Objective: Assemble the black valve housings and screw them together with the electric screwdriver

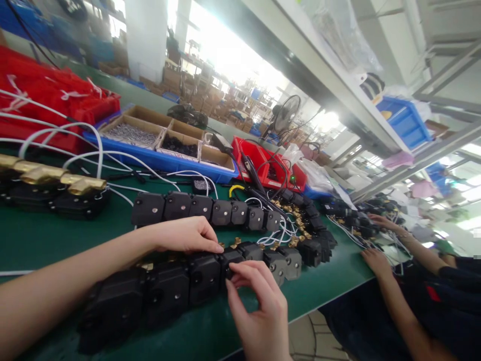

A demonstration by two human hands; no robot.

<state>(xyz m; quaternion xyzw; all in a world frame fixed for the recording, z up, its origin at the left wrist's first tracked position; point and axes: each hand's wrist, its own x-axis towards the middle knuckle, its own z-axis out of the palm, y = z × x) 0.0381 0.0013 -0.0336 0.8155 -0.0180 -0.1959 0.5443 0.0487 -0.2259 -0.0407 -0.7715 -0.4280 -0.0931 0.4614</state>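
A near row of black box-shaped units (169, 291) with brass fittings lies along the front of the green bench (45, 235). My left hand (188, 234) rests on top of this row, fingers curled and pressed on the back of one black unit (232, 256). My right hand (259, 311) comes from below and pinches the front of that same unit with thumb and fingertips. A second row of black units (210, 210) lies just behind, with white wires trailing from it.
Brass-topped units (48, 175) sit at far left. A blue tray with cardboard parts boxes (165, 145) and red bins (270, 168) stand behind. Another person's hands (376, 260) work on similar parts at the right. The bench edge runs diagonally at lower right.
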